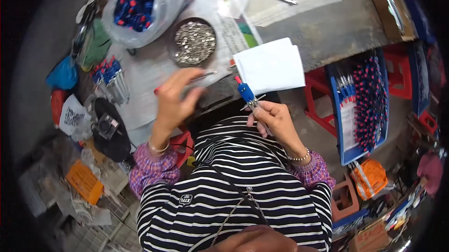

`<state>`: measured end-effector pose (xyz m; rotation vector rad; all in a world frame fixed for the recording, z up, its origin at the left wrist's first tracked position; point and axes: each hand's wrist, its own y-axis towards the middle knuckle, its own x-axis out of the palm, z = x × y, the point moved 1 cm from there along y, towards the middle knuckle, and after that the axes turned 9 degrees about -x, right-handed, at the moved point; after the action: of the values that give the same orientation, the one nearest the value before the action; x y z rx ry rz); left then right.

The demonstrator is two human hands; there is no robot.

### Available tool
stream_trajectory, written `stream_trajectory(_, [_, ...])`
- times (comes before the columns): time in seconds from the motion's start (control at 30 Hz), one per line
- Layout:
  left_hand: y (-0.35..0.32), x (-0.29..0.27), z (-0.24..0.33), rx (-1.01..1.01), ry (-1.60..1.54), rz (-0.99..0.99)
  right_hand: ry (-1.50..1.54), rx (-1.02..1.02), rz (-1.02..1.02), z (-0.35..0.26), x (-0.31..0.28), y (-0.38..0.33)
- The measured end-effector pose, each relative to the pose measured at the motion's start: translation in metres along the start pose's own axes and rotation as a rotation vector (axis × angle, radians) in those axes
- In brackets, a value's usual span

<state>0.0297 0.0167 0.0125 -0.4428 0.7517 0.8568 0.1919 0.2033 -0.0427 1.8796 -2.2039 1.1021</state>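
Head view: left hands' (175, 97) tool blurred.

A clear plastic bag (140, 6) stuffed with blue and red pieces sits at the top left of the worktable, just beside a round dark bowl. A blue plastic bag (62, 75) lies at the far left edge, and below it a white plastic bag with dark print (72, 115) is crumpled beside a red object. An open brown cardboard box (390, 13) stands at the top right corner of the table. At the lower right, an orange woven sack (369, 177) rests on the floor, with a brown printed carton (372, 238) near the bottom edge. A small white label (185, 199) is sewn on the striped shirt.
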Motion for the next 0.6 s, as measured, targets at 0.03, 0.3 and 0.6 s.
stream_trajectory(0.03, [-0.006,-0.008,-0.01,0.011,0.105,0.038,0.033,0.021,0.025,0.0,-0.006,0.0])
stream_trajectory(0.3, [-0.021,-0.015,-0.043,-0.115,0.471,0.012,0.065,-0.062,0.107,0.012,-0.022,0.004])
stream_trajectory(0.6, [-0.022,-0.024,-0.008,-0.027,-0.852,-0.102,0.101,-0.107,0.11,0.017,-0.018,0.008])
